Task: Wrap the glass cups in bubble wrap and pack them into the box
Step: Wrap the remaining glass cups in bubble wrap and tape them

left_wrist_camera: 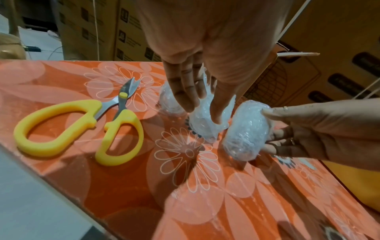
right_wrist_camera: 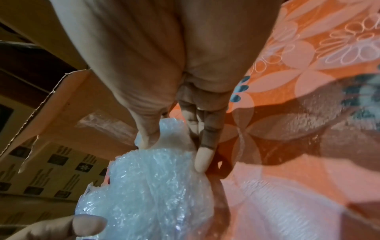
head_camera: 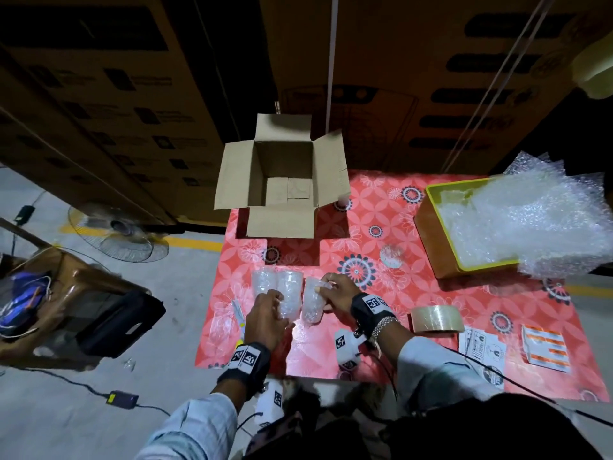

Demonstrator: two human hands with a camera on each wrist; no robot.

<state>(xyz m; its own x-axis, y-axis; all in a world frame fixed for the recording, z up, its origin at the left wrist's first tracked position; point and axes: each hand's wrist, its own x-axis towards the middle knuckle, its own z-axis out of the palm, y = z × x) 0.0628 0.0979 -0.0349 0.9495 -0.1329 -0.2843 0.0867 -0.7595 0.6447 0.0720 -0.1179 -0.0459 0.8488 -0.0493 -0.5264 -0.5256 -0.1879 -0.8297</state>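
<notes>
Three bubble-wrapped glass cups lie side by side on the red flowered table near its front left. My left hand [head_camera: 277, 310] [left_wrist_camera: 203, 112] grips the middle wrapped cup [head_camera: 289, 293] [left_wrist_camera: 202, 125], fingers on one side and thumb on the other. Beside it my right hand [head_camera: 326, 295] [right_wrist_camera: 174, 154] holds the right wrapped cup [head_camera: 312, 305] [left_wrist_camera: 245, 129] [right_wrist_camera: 148, 186], thumb on top, fingers beneath. The left wrapped cup [head_camera: 262, 282] [left_wrist_camera: 170, 100] lies untouched. An open cardboard box [head_camera: 282, 180] stands at the table's far edge, nothing in it. One bare glass cup [head_camera: 391, 255] stands mid-table.
A yellow tray [head_camera: 434, 234] with loose bubble wrap [head_camera: 530, 220] sits at the right. The tape roll [head_camera: 434, 318] and label sheets [head_camera: 544, 346] lie front right. Yellow-handled scissors [left_wrist_camera: 82, 126] lie left of the cups. A fan [head_camera: 116, 234] and a stool stand on the floor to the left.
</notes>
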